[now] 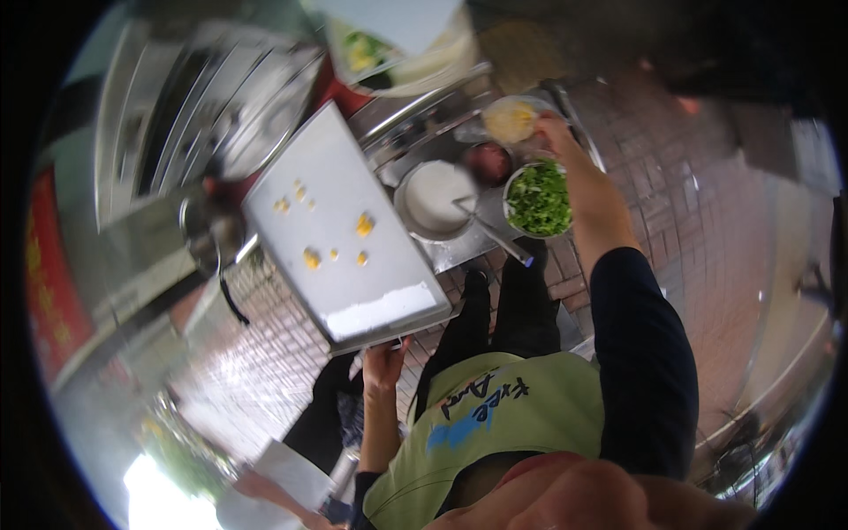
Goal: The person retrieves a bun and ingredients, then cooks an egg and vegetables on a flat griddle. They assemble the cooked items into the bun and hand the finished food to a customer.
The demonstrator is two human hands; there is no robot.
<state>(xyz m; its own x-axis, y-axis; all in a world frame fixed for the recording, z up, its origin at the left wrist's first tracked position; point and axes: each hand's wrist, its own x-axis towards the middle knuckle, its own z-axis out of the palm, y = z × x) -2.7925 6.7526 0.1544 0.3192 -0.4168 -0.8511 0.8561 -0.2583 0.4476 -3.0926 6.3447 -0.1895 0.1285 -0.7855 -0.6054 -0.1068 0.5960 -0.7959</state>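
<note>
My left hand (384, 364) grips the near end of a shallow metal tray (397, 271), which is tilted and carries several small yellow food pieces (364, 225). My right hand (553, 129) is at the rim of a clear bowl (509, 119) holding pale and yellow food; its fingers are blurred, so its hold cannot be told. Below that hand stands a bowl of chopped green leaves (540, 200). Between tray and greens is a round pot of white contents (437, 199), with a long-handled utensil (497, 235) resting in it. A dark red bowl (490, 164) sits beside the pot.
A large white container (424, 73) with greens inside stands beyond the tray. To the left are a metal rack (245, 106) and a metal pot (199, 225) with a black-handled utensil. Another person's arm (271, 490) shows at the lower left. The floor (669, 205) is brick paving.
</note>
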